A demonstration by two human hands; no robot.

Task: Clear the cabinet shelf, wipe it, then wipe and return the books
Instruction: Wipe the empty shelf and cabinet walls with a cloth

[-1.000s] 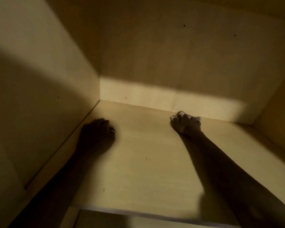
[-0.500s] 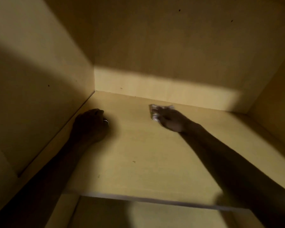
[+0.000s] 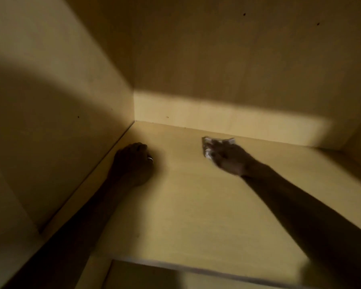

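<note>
Pale shelf [image 3: 196,215]; perhaps crumpled cloth [image 3: 208,146] atop.

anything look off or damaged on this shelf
Nothing stands out. The shelf is bare and unmarked apart from faint specks. The right hand presses a crumpled white cloth near the back; the left hand rests by the side wall.

Shelf [image 3: 196,205] looks like pale yellow wood laminate, smooth and matt, faint grain, a few tiny dark specks. Side wall [image 3: 50,101] and back wall [image 3: 227,59] same laminate, matt, no gloss even in the lit strip. Cloth [image 3: 208,144] under right hand [image 3: 230,158] is whitish, crumpled, soft-looking; blurred, could be paper. Ring [image 3: 150,159] on left hand [image 3: 133,161] is metal, shiny.
</note>
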